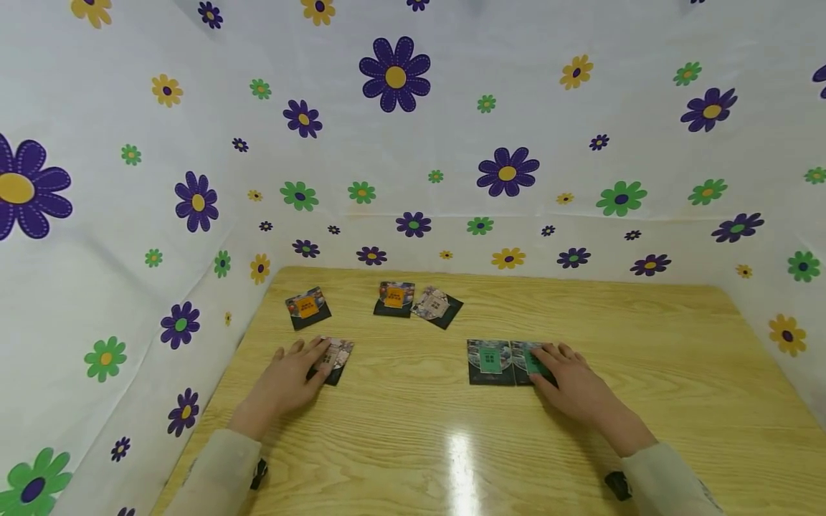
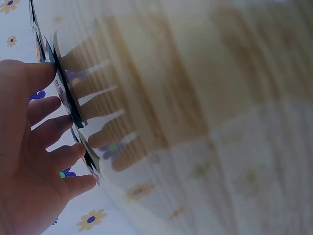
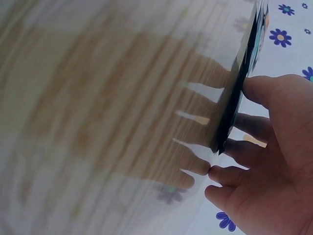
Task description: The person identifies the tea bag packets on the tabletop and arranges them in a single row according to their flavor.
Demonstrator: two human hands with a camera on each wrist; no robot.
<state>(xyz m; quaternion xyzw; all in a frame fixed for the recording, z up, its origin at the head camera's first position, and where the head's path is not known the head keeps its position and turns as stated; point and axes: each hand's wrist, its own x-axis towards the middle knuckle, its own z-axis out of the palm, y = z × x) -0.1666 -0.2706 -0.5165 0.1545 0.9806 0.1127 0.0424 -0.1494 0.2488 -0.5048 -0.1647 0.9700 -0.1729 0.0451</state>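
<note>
Left hand (image 1: 290, 376): your fingers lie loosely extended on the pale-labelled packet (image 1: 338, 358), askew on the table's (image 1: 413, 423) left side. Right hand (image 1: 574, 383): same, on the right-hand green-labelled packet (image 1: 525, 362), edge to edge with its green neighbour (image 1: 491, 362). Neither hand grips. Risk: sideways push could make the right packet ride over or shove that neighbour; uneven fingertip pressure could spin the left one.

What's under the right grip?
A green-labelled packet, on the table; its left part shows. Much of its right side is covered by the right grip and can't be seen.
</note>
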